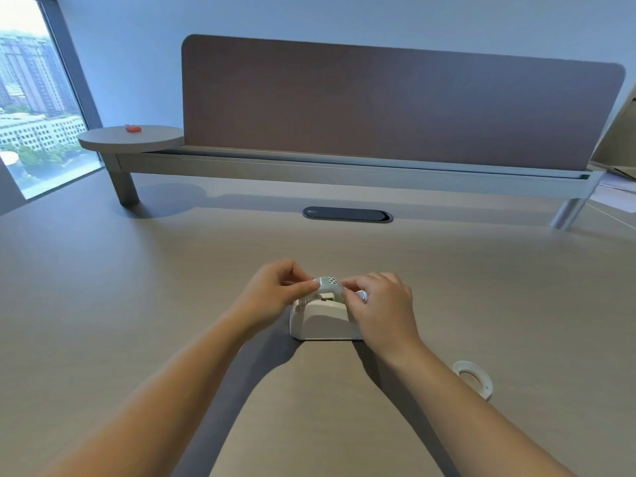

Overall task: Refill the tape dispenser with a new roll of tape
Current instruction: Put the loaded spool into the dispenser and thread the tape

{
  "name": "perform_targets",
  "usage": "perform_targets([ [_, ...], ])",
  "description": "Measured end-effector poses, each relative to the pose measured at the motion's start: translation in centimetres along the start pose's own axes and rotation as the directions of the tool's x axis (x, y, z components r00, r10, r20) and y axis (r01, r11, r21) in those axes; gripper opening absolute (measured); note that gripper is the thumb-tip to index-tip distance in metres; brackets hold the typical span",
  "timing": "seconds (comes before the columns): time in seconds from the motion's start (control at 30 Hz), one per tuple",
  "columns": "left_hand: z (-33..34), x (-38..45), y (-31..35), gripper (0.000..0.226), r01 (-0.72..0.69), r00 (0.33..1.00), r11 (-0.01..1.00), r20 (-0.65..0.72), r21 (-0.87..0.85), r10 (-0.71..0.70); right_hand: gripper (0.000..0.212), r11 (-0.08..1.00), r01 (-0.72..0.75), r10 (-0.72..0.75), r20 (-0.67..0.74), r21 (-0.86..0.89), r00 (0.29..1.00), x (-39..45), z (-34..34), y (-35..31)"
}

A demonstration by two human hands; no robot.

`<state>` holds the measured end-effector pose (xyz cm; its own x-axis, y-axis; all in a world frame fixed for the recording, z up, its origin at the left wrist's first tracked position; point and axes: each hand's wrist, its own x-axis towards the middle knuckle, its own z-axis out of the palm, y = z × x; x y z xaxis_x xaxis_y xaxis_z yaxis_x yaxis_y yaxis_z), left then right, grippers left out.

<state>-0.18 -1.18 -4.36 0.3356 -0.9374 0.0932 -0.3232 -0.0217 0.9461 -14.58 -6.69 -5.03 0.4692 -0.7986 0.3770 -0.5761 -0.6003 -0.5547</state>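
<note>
Low on the bare table (137,304), both hands, left (275,290) and right (382,304), pinch the roll (328,285) above the dispenser (323,321); uneven pressure could jam it askew.

Table (137,287): beige, wide.
Divider panel (395,105): brown, upright on a raised shelf (309,166).
Round shelf end (130,137): carries a small red object (132,128).
Cable hatch (347,214): dark oval.
Window (34,98): city buildings outside.

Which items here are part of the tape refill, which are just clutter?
In the job:
tape dispenser
patterned tape roll, pinched by left hand and right hand
clear tape roll lying on the desk

Lying about:
red object on round shelf
cable port cover
papers
</note>
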Motion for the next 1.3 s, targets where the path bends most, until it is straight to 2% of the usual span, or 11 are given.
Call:
perform_targets([
  [0.07, 0.3, -0.1, 0.0, 0.015, -0.005, 0.999, 1.000, -0.034, 0.013, 0.005, 0.039, 0.998, -0.040, 0.042, -0.022, 0.049, 0.999, -0.1, 0.2, -0.3],
  [0.23, 0.8, -0.8, -0.1, 0.018, -0.016, 0.995, 0.998, -0.095, 0.055, 0.021, 0.023, 0.979, -0.092, 0.089, 0.022, 0.183, 0.996, -0.1, -0.4, -0.9],
  [0.47, 1.0, -1.4, 0.1, 0.023, -0.030, 0.991, 0.998, -0.130, 0.059, 0.038, 0.022, 0.954, -0.128, 0.114, 0.068, 0.271, 0.991, -0.7, -0.9, -1.5],
  [0.7, 1.0, -1.5, -0.1, 0.020, -0.037, 0.991, 0.998, -0.125, 0.058, 0.044, 0.021, 0.975, -0.117, 0.099, 0.105, 0.189, 0.990, -0.2, -1.4, -2.1],
  [0.83, 0.6, -1.7, -0.1, 0.014, -0.062, 0.996, 0.997, -0.061, 0.046, 0.065, 0.027, 0.990, -0.136, 0.129, 0.201, 0.022, 0.971, 1.1, -1.8, -2.9],
  [0.9, 0.5, -1.7, -0.2, 0.012, -0.072, 0.996, 0.997, -0.048, 0.030, 0.073, 0.021, 0.990, -0.142, 0.138, 0.262, -0.002, 0.955, 1.8, -2.0, -2.9],
  [1.03, 0.6, -1.5, -0.4, 0.017, -0.078, 0.995, 0.997, -0.055, 0.018, 0.079, 0.009, 0.979, -0.191, 0.148, 0.393, 0.072, 0.908, 2.6, -2.5, -2.7],
  [1.17, 0.7, -1.4, -0.5, 0.022, -0.078, 0.995, 0.997, -0.068, -0.002, 0.077, 0.022, 0.961, -0.239, 0.165, 0.403, 0.140, 0.900, 3.1, -2.4, -2.5],
  [1.3, 0.8, -1.2, -0.7, 0.023, -0.090, 0.993, 0.996, -0.077, -0.003, 0.090, 0.023, 0.938, -0.278, 0.173, 0.416, 0.207, 0.893, 3.3, -2.5, -1.9],
])
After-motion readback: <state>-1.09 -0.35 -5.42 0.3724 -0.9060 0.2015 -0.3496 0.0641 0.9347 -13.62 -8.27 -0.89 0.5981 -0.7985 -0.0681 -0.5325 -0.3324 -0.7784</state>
